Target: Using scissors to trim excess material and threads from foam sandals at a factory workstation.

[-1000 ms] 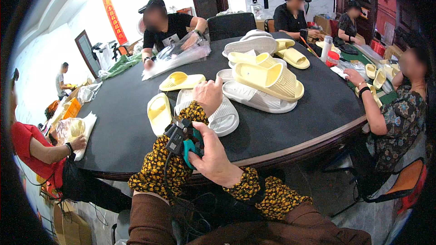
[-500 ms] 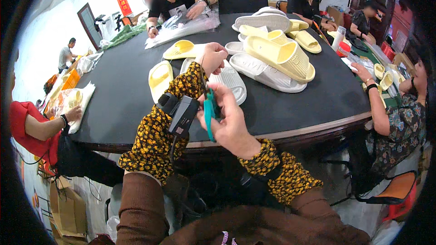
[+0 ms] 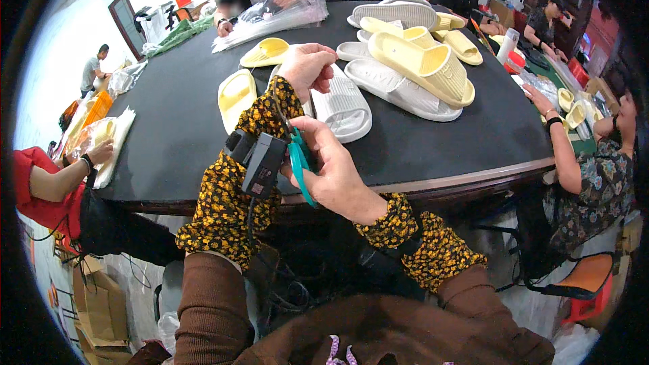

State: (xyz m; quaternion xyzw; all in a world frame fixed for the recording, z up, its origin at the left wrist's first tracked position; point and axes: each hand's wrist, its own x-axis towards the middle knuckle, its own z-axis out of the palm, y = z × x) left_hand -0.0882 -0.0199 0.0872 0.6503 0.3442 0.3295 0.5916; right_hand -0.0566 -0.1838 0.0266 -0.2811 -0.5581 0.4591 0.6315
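My right hand (image 3: 336, 174) grips scissors (image 3: 298, 162) by their teal handles. The dark blades point up alongside my left sleeve. Above the near slippers, my left hand (image 3: 307, 67) is closed with its fingertips pinched together; whatever they hold, if anything, is too small to make out. Just beyond the scissors a white slipper (image 3: 343, 111) lies on the black table (image 3: 473, 135). A yellow slipper (image 3: 236, 98) rests left of my left wrist, and another yellow slipper (image 3: 267, 53) sits farther back. To the right is a heap with a yellow slipper (image 3: 426, 71) over a white slipper (image 3: 399, 91).
A small black box (image 3: 264, 165) with a cable is strapped at my left wrist. Across the table, a person handles clear plastic bags (image 3: 270, 23). Co-workers sit at left and right, the left one with a bagged yellow slipper (image 3: 103, 132). An orange-seated chair (image 3: 578, 277) stands at right.
My right hand and the scissors have shifted slightly left, and the teal handles have tilted. My left hand stays pinched above the slippers. The whole view has moved a little.
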